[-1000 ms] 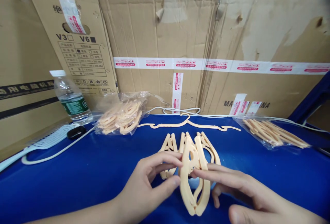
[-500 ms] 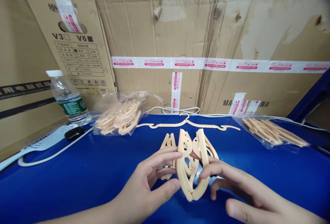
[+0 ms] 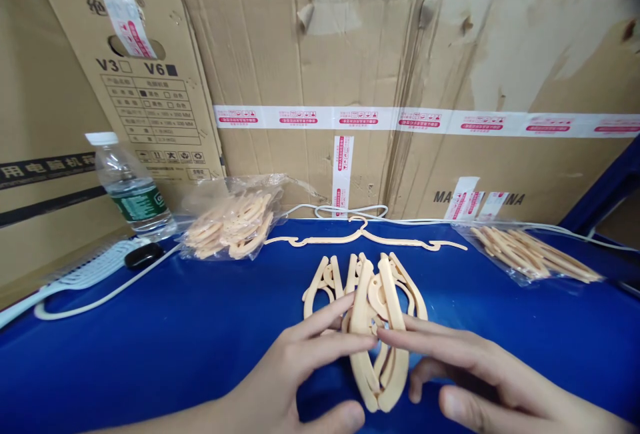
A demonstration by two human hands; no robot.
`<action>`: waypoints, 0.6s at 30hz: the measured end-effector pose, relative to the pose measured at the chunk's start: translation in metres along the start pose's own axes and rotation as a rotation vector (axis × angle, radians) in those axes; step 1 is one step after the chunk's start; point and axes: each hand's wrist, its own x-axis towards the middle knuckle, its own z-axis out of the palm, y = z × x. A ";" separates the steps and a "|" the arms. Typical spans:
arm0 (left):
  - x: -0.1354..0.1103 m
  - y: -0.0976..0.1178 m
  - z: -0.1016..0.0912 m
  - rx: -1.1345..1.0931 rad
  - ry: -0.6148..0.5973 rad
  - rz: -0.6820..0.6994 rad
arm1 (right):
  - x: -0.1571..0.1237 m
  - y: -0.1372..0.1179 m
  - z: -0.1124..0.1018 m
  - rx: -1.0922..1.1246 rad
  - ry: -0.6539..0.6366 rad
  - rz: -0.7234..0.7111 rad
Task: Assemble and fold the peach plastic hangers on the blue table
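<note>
A cream folding hanger (image 3: 398, 371), its two arms folded close into a pointed shape, stands between my hands at the front. My left hand (image 3: 305, 357) has one finger at the outer side of its left arm and another across the front; the thumb is apart below. From the other side, my right hand (image 3: 465, 361) lays its index finger across the right arm, fingertips of both hands nearly meeting. Just behind are more folded hangers (image 3: 311, 291), partly hidden. Farther back, an opened hanger (image 3: 333, 241) lies flat with its hook away from me.
A clear bag of cream hanger parts (image 3: 227, 224) lies at back left, another bag (image 3: 530, 254) at back right. On the left are a water bottle (image 3: 137, 201), a pale blue hairbrush (image 3: 95, 266) and a black object (image 3: 143, 256). Cardboard (image 3: 310, 167) and a white cable (image 3: 425, 222) border the blue table.
The front folded hanger has moved slightly toward me and right, and its arms have come closer together. Fingers of both hands now reach across its front.
</note>
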 end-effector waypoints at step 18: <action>0.012 0.015 0.002 0.226 -0.007 -0.066 | -0.001 -0.002 0.004 0.194 -0.103 -0.085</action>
